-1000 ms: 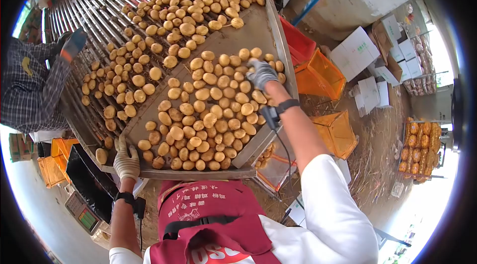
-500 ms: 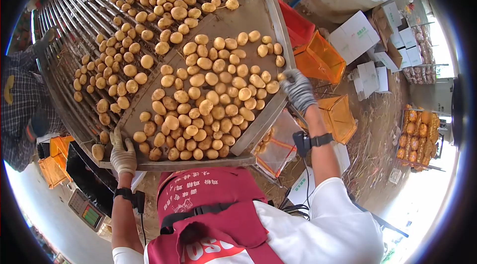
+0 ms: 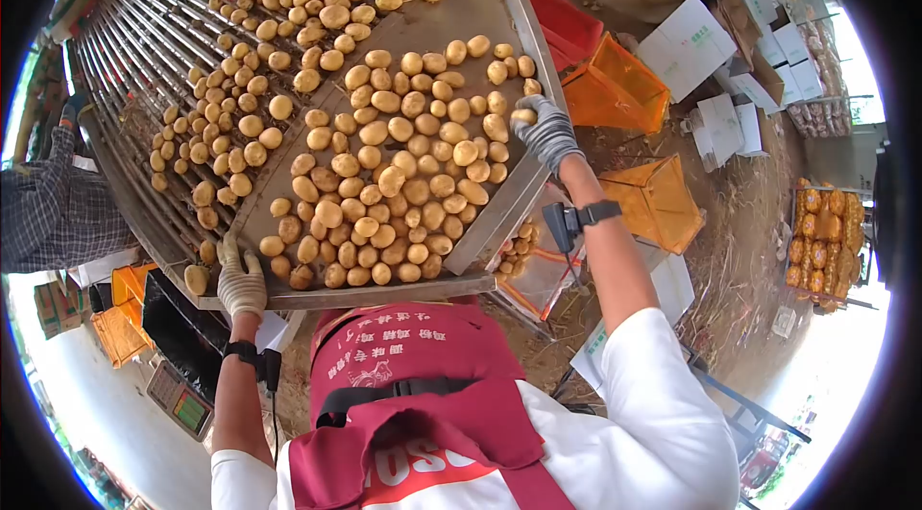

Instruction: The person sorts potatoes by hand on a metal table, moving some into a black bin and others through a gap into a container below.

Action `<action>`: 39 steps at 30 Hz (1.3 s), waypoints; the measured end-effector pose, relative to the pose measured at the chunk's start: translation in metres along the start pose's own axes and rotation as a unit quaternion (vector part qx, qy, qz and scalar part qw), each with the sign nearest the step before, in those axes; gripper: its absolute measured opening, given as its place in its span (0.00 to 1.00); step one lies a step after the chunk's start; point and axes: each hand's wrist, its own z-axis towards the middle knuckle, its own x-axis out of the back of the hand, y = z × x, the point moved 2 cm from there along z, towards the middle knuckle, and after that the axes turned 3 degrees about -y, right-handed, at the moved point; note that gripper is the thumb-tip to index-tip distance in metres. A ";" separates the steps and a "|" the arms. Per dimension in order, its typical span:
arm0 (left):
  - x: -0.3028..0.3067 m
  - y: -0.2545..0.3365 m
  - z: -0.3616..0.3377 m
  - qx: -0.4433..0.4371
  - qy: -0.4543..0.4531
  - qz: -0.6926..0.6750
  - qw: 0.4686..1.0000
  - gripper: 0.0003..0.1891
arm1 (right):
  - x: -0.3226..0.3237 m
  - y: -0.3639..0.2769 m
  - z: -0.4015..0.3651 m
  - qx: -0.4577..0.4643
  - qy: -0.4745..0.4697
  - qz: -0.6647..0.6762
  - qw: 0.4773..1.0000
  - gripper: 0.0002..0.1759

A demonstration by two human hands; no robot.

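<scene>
Many potatoes point(image 3: 389, 179) lie spread over a metal sorting tray point(image 3: 480, 227) in front of me. My right hand point(image 3: 549, 135), in a grey striped glove, is at the tray's right rim. Its fingers are closed around a single potato point(image 3: 523, 116). My left hand point(image 3: 240, 284), in a pale glove, lies at the front-left corner of the tray. The fingers of that hand are stretched out and apart over the rim, with a potato point(image 3: 197, 279) to their left.
Metal roller bars point(image 3: 144, 39) with more potatoes slope away at the left. A person in a checked shirt point(image 3: 58, 207) stands there. On the right are a red crate point(image 3: 562, 25), orange crates point(image 3: 615, 87), white boxes point(image 3: 687, 44) and bagged potatoes point(image 3: 821, 241). A scale display point(image 3: 181, 402) sits lower left.
My right hand has moved slightly up and left along the rim, with the potato now showing in its fingers. My left hand stays at the corner. The person at left has shifted.
</scene>
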 end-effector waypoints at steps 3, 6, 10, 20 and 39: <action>-0.011 -0.014 0.004 -0.010 -0.002 -0.027 1.000 0.30 | 0.004 0.018 -0.026 -0.010 0.007 0.383 0.924 0.18; 0.018 0.020 -0.001 0.038 -0.059 -0.050 0.996 0.29 | 0.009 -0.026 -0.084 -0.035 -0.145 0.739 0.657 0.20; 0.008 0.007 -0.002 0.019 -0.018 -0.041 0.999 0.29 | -0.023 -0.046 -0.116 -0.100 -0.166 0.824 0.532 0.27; 0.022 0.073 -0.033 -0.425 -0.092 0.202 0.878 0.21 | -0.100 -0.109 -0.142 -0.071 -0.202 0.745 0.632 0.40; 0.080 -0.194 -0.123 -0.272 0.177 0.923 -0.206 0.33 | -0.129 -0.112 -0.192 -0.114 -0.124 0.547 0.820 0.17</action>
